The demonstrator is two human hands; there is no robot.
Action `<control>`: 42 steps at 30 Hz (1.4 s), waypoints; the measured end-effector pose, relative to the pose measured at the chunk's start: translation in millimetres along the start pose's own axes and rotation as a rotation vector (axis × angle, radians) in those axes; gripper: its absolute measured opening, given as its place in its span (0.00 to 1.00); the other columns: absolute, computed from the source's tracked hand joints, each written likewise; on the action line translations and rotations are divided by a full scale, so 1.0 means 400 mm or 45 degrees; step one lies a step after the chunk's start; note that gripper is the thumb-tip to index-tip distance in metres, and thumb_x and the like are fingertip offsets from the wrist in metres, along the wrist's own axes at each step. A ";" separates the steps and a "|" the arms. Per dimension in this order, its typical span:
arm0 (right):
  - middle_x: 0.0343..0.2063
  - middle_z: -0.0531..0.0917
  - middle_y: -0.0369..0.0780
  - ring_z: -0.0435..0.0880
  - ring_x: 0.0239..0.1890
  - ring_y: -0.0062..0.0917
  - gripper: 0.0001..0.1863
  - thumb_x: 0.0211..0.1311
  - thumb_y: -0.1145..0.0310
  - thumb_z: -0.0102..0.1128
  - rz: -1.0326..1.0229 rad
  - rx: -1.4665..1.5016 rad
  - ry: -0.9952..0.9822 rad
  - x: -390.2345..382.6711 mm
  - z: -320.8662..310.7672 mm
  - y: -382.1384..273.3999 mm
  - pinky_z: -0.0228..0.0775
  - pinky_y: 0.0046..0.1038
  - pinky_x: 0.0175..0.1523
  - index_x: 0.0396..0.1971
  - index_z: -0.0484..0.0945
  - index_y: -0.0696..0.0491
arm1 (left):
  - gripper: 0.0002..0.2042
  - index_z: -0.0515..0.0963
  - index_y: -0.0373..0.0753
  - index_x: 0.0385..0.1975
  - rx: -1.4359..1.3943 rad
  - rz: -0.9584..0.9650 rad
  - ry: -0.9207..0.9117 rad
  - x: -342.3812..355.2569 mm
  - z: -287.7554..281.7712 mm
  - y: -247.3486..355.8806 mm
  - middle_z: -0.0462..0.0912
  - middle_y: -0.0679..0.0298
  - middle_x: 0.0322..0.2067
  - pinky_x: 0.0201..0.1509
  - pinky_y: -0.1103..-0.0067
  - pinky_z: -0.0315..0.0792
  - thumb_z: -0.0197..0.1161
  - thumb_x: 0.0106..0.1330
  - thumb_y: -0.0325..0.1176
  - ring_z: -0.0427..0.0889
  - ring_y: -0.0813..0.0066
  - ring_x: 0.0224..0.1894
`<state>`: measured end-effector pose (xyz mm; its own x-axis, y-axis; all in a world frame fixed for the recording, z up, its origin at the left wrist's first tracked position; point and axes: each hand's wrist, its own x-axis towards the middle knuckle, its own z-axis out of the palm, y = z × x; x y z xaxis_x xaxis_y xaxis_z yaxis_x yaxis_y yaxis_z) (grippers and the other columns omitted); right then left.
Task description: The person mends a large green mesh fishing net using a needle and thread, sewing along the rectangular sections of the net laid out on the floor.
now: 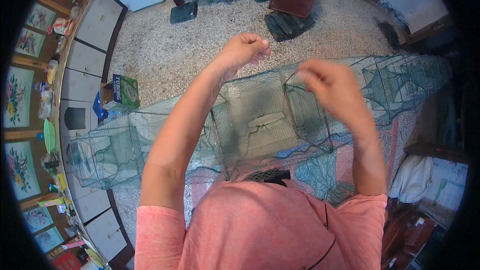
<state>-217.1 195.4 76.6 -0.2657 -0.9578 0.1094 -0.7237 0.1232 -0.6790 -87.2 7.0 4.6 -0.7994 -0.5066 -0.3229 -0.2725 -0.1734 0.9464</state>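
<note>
Left hand [250,50]: beyond the net's [270,115] far edge, fingers curled to thumb; can't tell from here whether it holds anything.
Right hand [327,85]: blurred, half-curled near that edge; grip unclear.
Net: stretched sideways before the pink shirt [260,225].
Box [120,93]: left, near the cabinets [82,62].

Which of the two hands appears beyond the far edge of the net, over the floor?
The left hand, seen against the speckled floor; the right hand, blurred, mostly overlaps the green net.
</note>
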 end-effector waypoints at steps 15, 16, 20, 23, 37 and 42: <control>0.20 0.79 0.49 0.79 0.25 0.46 0.09 0.56 0.65 0.58 0.000 -0.414 0.100 0.026 0.180 0.075 0.69 0.44 0.31 0.24 0.77 0.55 | 0.09 0.77 0.37 0.32 -0.184 -0.108 -0.017 0.005 0.002 -0.058 0.80 0.69 0.27 0.29 0.91 0.69 0.57 0.67 0.36 0.75 0.87 0.28; 0.20 0.79 0.49 0.79 0.25 0.46 0.09 0.56 0.65 0.58 0.009 -0.402 0.109 0.029 0.183 0.073 0.69 0.44 0.31 0.23 0.77 0.55 | 0.09 0.77 0.37 0.31 -0.121 -0.115 -0.049 0.007 0.005 -0.063 0.80 0.70 0.26 0.29 0.91 0.68 0.58 0.66 0.37 0.74 0.89 0.27; 0.19 0.78 0.48 0.79 0.25 0.46 0.09 0.56 0.65 0.59 0.048 -0.392 0.117 0.039 0.183 0.065 0.69 0.43 0.31 0.23 0.76 0.56 | 0.09 0.78 0.38 0.30 -0.044 -0.086 -0.018 0.002 0.029 -0.055 0.78 0.72 0.24 0.26 0.91 0.64 0.57 0.66 0.36 0.71 0.89 0.24; 0.22 0.79 0.48 0.79 0.29 0.45 0.10 0.57 0.65 0.57 -0.009 -0.389 0.220 0.037 0.179 0.042 0.70 0.43 0.33 0.22 0.75 0.56 | 0.09 0.76 0.37 0.31 -0.097 0.083 0.004 -0.003 0.029 -0.073 0.77 0.72 0.24 0.28 0.89 0.65 0.55 0.68 0.36 0.70 0.87 0.24; 0.31 0.82 0.34 0.75 0.23 0.13 0.10 0.66 0.65 0.52 -0.306 0.646 0.628 0.115 -0.067 -0.120 0.63 0.13 0.27 0.42 0.77 0.50 | 0.10 0.78 0.38 0.38 0.019 0.449 0.001 -0.040 0.039 -0.047 0.77 0.69 0.31 0.41 0.84 0.69 0.59 0.65 0.37 0.74 0.81 0.33; 0.35 0.81 0.38 0.72 0.23 0.10 0.12 0.67 0.65 0.50 -0.603 0.761 0.989 0.082 -0.298 -0.040 0.61 0.09 0.27 0.46 0.76 0.52 | 0.10 0.81 0.40 0.35 0.402 0.532 -0.357 -0.048 0.057 -0.024 0.76 0.68 0.35 0.48 0.80 0.68 0.62 0.62 0.39 0.74 0.78 0.41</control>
<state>-290.1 193.1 177.8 -0.5235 -0.4234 0.7394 -0.4878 -0.5625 -0.6675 -81.6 37.7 1.9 -0.9725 -0.2278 0.0485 -0.0162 0.2741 0.9616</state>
